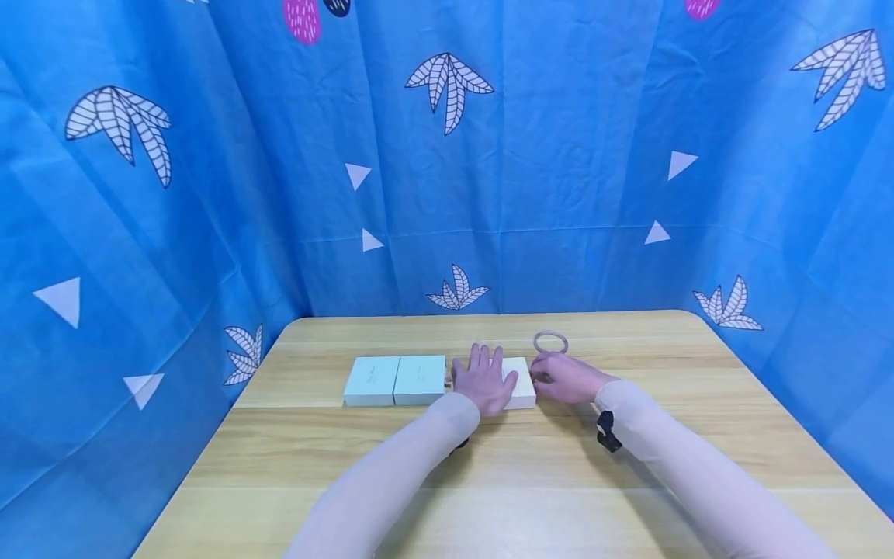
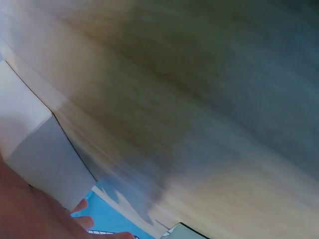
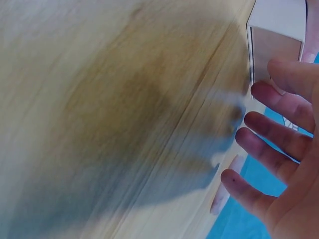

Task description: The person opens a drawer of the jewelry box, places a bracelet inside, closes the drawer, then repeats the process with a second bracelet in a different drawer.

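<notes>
My left hand (image 1: 483,386) lies palm down with spread fingers on a small white box (image 1: 518,383). At the box's right end is my right hand (image 1: 567,378), its thumb and forefinger close to the end face. In the right wrist view the fingers (image 3: 276,132) are extended and spread, with a narrow gap between thumb and forefinger in front of the white box (image 3: 279,20). Whether they touch the box's end is unclear. The left wrist view shows the corner of the white box (image 2: 45,149) beside the left hand (image 2: 35,211).
Two pale mint boxes (image 1: 372,380) stand side by side left of the left hand, a small tab on the right one's side. A pale ring (image 1: 551,341) lies behind the right hand. Blue patterned curtains (image 1: 447,194) enclose the wooden table (image 1: 279,458).
</notes>
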{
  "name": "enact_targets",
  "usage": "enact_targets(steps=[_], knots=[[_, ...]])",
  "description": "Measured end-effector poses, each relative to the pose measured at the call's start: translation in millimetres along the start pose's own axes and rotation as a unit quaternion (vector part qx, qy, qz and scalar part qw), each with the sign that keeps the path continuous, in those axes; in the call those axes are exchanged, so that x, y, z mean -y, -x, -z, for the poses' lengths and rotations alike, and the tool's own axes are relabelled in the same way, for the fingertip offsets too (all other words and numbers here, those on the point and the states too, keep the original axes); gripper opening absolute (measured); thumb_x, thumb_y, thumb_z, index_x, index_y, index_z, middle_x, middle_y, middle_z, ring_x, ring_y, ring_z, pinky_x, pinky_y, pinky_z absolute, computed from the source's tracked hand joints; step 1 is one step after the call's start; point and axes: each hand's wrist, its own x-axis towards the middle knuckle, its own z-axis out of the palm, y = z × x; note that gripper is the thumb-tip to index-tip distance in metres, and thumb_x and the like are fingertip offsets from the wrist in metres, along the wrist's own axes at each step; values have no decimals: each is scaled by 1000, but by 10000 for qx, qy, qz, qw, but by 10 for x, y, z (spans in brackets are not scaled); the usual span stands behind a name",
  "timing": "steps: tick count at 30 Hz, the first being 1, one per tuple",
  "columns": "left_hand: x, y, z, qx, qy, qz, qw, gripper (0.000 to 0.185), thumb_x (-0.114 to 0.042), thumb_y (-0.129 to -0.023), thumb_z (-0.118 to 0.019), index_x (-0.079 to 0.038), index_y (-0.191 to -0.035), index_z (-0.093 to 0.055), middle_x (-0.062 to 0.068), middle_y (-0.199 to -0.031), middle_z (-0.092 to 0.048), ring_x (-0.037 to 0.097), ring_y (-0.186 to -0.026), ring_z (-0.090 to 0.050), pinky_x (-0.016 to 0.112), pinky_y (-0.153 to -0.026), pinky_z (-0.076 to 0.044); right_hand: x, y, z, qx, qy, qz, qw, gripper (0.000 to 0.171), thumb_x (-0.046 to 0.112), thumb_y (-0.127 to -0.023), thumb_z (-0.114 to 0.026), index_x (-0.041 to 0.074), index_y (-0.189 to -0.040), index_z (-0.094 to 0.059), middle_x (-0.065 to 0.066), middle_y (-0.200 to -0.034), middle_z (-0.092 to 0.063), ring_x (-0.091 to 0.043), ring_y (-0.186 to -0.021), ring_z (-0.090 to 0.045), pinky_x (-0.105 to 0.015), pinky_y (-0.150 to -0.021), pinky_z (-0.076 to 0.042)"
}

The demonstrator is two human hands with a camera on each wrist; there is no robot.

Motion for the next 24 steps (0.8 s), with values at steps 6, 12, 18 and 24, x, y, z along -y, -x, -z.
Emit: enact_targets(steps=[6, 12, 18, 24], knots=[[4, -10, -4, 87, 3, 50, 9999, 72, -61, -104, -17, -21, -164, -12, 8, -170, -15, 29, -157, -5, 68, -119, -15, -28, -20, -12, -71, -55, -3, 10000, 9, 10, -94, -67, 16, -89, -71, -3, -106, -70, -17, -95, -65, -41, -86, -55], [5, -24, -23, 44, -54, 53, 10000, 73, -62, -104, -18, -22, -164, -13, 8, -169, -16, 29, -157, -5, 68, -118, -16, -19, -20, -18, -198, -54, -50, 9998, 7, 11, -92, -69, 16, -91, -74, -3, -104, -70, -17, -95, -66, -41, -87, -56], [3, -15, -23, -12, -85, 51, 10000, 73, -62, -103, -19, -21, -164, -14, 8, -169, -18, 29, -157, -7, 68, -118, -17, 4, -15, -1, -302, 52, -2, 9995, 7, 12, -92, -70, 15, -93, -76, -1, -104, -71, -19, -97, -67, -42, -89, -56], [-12, -22, -33, -68, -118, 32, 9999, 72, -62, -104, -19, -21, -163, -15, 10, -168, -21, 30, -157, -9, 68, -118, -19, 16, -1, 3, -394, 82, -12, 9992, 8, 11, -92, -69, 14, -92, -77, -1, -103, -72, -20, -97, -68, -42, -90, -56]])
